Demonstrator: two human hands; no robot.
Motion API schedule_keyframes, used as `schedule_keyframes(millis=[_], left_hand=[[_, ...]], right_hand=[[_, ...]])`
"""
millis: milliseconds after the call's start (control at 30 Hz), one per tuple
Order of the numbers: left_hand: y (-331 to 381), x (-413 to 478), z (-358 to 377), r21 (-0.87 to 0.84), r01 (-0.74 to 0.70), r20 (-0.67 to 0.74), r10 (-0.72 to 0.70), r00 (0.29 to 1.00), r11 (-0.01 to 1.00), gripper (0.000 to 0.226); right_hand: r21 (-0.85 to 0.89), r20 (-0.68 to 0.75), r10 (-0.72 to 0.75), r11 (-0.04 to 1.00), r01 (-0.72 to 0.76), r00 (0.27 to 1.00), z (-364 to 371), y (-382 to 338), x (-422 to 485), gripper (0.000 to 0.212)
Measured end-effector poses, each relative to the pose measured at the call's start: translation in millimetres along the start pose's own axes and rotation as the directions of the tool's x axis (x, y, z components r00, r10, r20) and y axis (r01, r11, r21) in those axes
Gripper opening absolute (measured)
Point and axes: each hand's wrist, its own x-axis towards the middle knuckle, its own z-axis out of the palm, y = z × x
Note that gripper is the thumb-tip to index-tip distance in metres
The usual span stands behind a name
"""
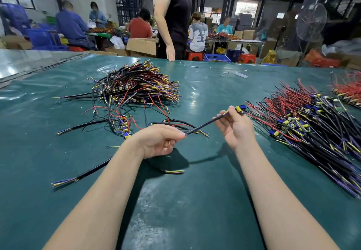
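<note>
Held just above the green mat [195,206]: black cable [205,125], pinched at its near end in the left hand [160,141], gripped by the right hand [237,129] near the circuit-board end. Past the far edge, blue crate [216,57], contents hidden. Open mat up front, between left wire heap [136,83] and right wire heap [312,124].

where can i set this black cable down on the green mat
Bare green mat between the forearms, and the strip between the tangled multicoloured wire pile and the red-and-black wire heap. Crowded by loose black cables beyond the left hand.
</note>
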Motion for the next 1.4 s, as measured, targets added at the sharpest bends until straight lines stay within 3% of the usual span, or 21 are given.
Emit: schedule_keyframes(millis=[233,333,433,500,600,767,867,933,1033,1100,1167,1300,1400], left_hand=[[-0.2,-0.3,-2.7,0.119,0.005,-0.072,0.003,0.997,0.993,0.020],[-1.0,2.5,-3.2,0.255,-0.100,-0.171,0.147,0.974,0.962,0.019],[-2.4,5.6,-2.8,0.560,-0.240,-0.199,0.410,0.890,0.793,0.022],[-4.6,7.4,-1.9,0.706,-0.257,-0.175,0.514,0.840,0.660,0.026],[-8.3,8.9,-2.4,0.795,-0.244,-0.141,0.559,0.817,0.556,0.019],[-8.2,9.1,-4.2,0.860,-0.159,-0.177,0.576,0.798,0.485,0.011],[-9.0,8.3,-7.2,0.866,-0.029,-0.307,0.576,0.758,0.500,0.013],[-7.8,7.9,-9.8,0.863,-0.035,-0.309,0.583,0.751,0.503,0.015],[-2.7,3.1,-10.0,0.765,-0.214,-0.182,0.522,0.833,0.608,0.028],[0.2,-0.9,-7.4,0.575,-0.354,-0.079,0.481,0.873,0.738,0.033],[0.5,-1.8,-4.4,0.411,-0.431,-0.004,0.474,0.880,0.803,0.034],[-1.2,-1.3,0.7,0.241,-0.423,0.133,0.402,0.906,0.873,0.036],[-3.2,-2.4,-1.8,0.324,-0.363,0.167,0.325,0.931,0.874,0.040]], right_hand=[[-0.057,-0.077,0.032,0.998,-0.036,0.997,-3.7,11.7,4.0,0.024],[-0.017,-0.085,0.038,0.999,-0.040,0.996,-4.4,11.3,4.0,0.024],[0.022,-0.096,0.036,0.999,-0.034,0.995,-3.7,9.2,3.7,0.024],[0.018,-0.106,0.031,0.999,-0.030,0.994,-2.5,9.0,3.5,0.025],[-0.013,-0.110,0.031,0.999,-0.032,0.994,-0.7,10.8,3.2,0.025],[-0.072,-0.070,0.020,0.997,-0.025,0.997,1.1,12.9,3.0,0.024],[-0.109,-0.027,-0.003,0.994,0.000,1.000,4.9,16.8,0.0,0.024],[-0.089,-0.039,-0.021,0.996,0.017,0.999,5.1,17.8,0.1,0.025],[-0.034,-0.127,-0.025,0.999,0.020,0.992,-1.6,16.2,3.2,0.026],[-0.012,-0.168,-0.014,1.000,0.012,0.986,-6.5,15.4,5.2,0.026],[-0.004,-0.186,0.009,1.000,-0.010,0.983,-8.3,16.8,5.6,0.025],[0.006,-0.198,0.035,0.999,-0.034,0.980,-7.9,19.6,6.0,0.025],[-0.038,-0.183,0.016,0.999,-0.023,0.983,-9.4,17.1,6.8,0.025]])
